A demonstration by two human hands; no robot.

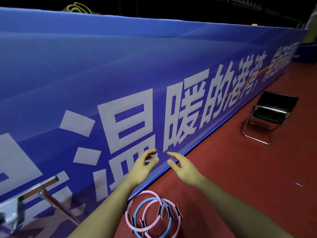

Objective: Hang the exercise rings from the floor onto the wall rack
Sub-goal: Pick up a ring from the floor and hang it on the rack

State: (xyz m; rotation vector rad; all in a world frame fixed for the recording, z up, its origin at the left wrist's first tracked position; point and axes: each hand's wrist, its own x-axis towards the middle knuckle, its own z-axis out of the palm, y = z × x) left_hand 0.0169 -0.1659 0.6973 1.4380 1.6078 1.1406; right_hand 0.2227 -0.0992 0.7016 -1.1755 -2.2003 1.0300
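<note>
Three exercise rings (pixel 152 215), two pink and one light blue with dark padded grips, lie overlapping on the red floor at the foot of the blue banner wall. My left hand (pixel 145 164) and my right hand (pixel 184 168) reach forward side by side above the rings, both empty with loosely bent fingers. A metal rack (pixel 43 187) stands against the banner at the lower left, partly blurred.
The long blue banner wall (pixel 120 74) with large white characters runs from left to far right. A black folding chair (pixel 269 114) with a chrome frame stands on the red floor (pixel 248 177) to the right. Yellow-green loops (pixel 78 7) lie beyond the wall's top edge.
</note>
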